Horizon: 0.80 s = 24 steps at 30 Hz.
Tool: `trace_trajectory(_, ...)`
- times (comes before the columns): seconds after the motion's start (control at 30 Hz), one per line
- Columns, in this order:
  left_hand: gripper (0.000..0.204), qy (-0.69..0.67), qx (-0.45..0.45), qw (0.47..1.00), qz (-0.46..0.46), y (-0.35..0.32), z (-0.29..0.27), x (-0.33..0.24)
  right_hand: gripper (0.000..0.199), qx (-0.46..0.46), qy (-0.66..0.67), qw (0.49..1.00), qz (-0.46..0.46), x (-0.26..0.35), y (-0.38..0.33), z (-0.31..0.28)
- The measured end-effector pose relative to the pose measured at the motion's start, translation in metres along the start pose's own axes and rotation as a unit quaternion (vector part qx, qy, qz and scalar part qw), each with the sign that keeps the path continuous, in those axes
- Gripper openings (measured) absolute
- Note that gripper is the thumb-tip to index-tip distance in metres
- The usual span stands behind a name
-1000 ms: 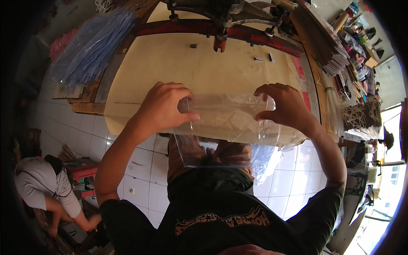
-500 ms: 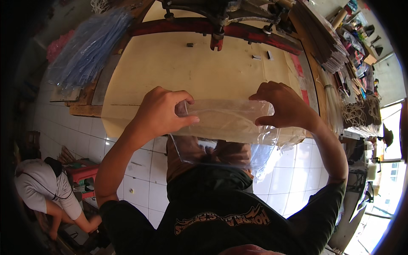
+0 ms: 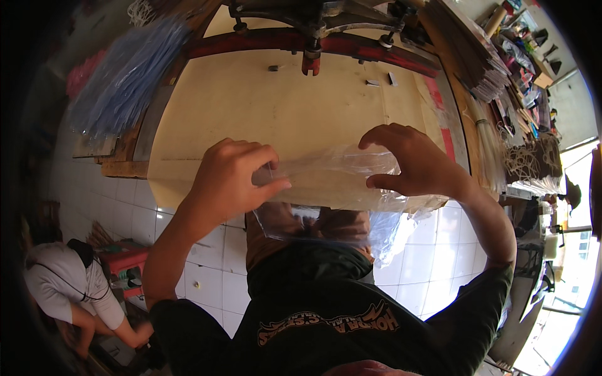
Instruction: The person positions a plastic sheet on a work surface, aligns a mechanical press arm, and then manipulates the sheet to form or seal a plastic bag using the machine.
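A clear plastic sheet [image 3: 332, 178], perhaps a bag, spans the space between my hands over the near edge of the worktable. Its lower part droops past that edge, in front of my lap, and looks glossy and creased. My left hand [image 3: 235, 175] has its curled fingers and thumb around the left side of the sheet. On the right side, my right hand [image 3: 420, 160] curves around the crumpled plastic, thumb below and fingers above. Both hands leave a gap between thumb and fingertips, where the transparent film is hard to follow.
Tan paper [image 3: 282, 100] covers the worktable, with small dark pieces on it. A red metal bar [image 3: 251, 42] of a machine crosses the far side. Bluish plastic sheets [image 3: 132, 75] are stacked at left; bundled strips [image 3: 486, 150] lie right. Another person [image 3: 69, 282] bends at lower left.
My right hand has shifted slightly left and its fingers sit farther from the thumb. The left hand has dropped a little. The plastic between them has become more wrinkled.
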<state>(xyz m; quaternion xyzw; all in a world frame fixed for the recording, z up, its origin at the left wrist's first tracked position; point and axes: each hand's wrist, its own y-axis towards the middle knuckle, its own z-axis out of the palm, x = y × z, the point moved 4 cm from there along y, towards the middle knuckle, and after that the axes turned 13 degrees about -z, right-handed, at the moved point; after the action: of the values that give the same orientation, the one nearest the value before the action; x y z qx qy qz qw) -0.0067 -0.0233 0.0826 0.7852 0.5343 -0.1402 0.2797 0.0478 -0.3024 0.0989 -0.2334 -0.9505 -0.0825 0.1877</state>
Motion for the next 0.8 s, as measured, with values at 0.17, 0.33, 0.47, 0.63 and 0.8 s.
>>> trace_trajectory(0.17,0.032,0.012,-0.010,1.000,0.003,-0.013,-0.003,-0.015,0.039,0.063,0.240,0.960,0.127,-0.003,0.006,-0.001)
trace_trajectory(0.33,0.031,0.007,-0.013,1.000,-0.004,-0.016,-0.005,-0.016,0.031,0.144,0.322,0.926,0.134,-0.017,0.024,0.006)
trace_trajectory(0.47,0.031,0.009,-0.009,1.000,-0.002,-0.019,-0.005,-0.018,0.030,0.140,0.324,0.926,0.132,-0.024,0.024,0.015)
trace_trajectory(0.63,0.030,0.020,0.010,1.000,-0.022,-0.019,-0.005,-0.015,0.033,0.217,0.389,0.881,0.158,-0.037,0.024,0.030)
trace_trajectory(0.8,0.030,-0.003,0.015,0.999,-0.042,-0.019,-0.003,-0.009,0.035,0.128,0.366,0.905,0.175,-0.016,0.025,0.019)
